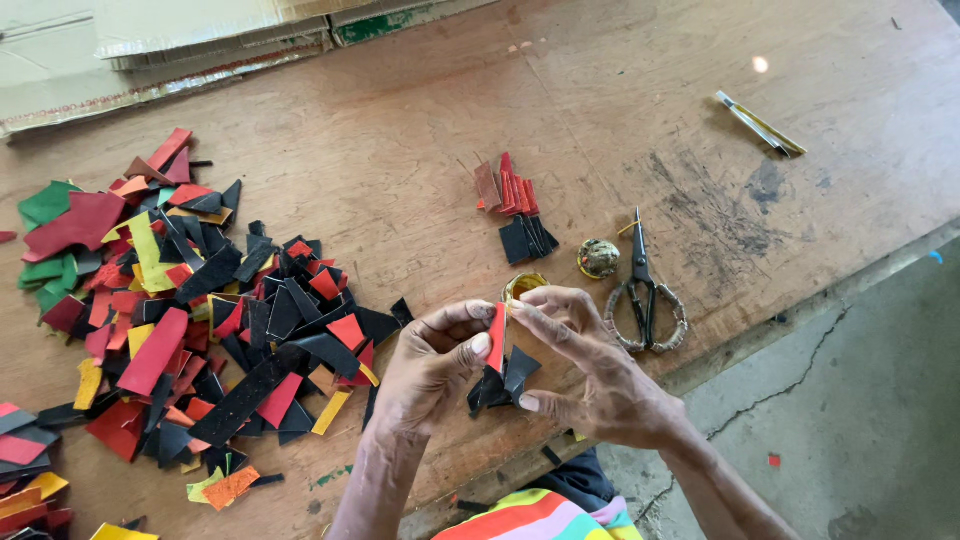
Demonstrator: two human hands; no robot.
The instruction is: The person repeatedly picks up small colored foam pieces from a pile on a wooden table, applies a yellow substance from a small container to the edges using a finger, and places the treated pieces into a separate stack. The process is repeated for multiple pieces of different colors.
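My left hand [428,368] and my right hand [588,372] meet near the table's front edge. Together they pinch a narrow red strip [497,338] upright between thumbs and fingers. Below it, small black scraps [506,378] are bunched in the same grip. A small yellowish ring-shaped container [524,286] sits on the table just behind my fingers.
A big heap of black, red, yellow and green scraps [190,310] covers the left of the wooden table [400,140]. A small pile of red and black strips [515,210], a round lid [598,258], scissors [645,292] and a metal tool [758,124] lie to the right. Cardboard [180,45] lies at the back.
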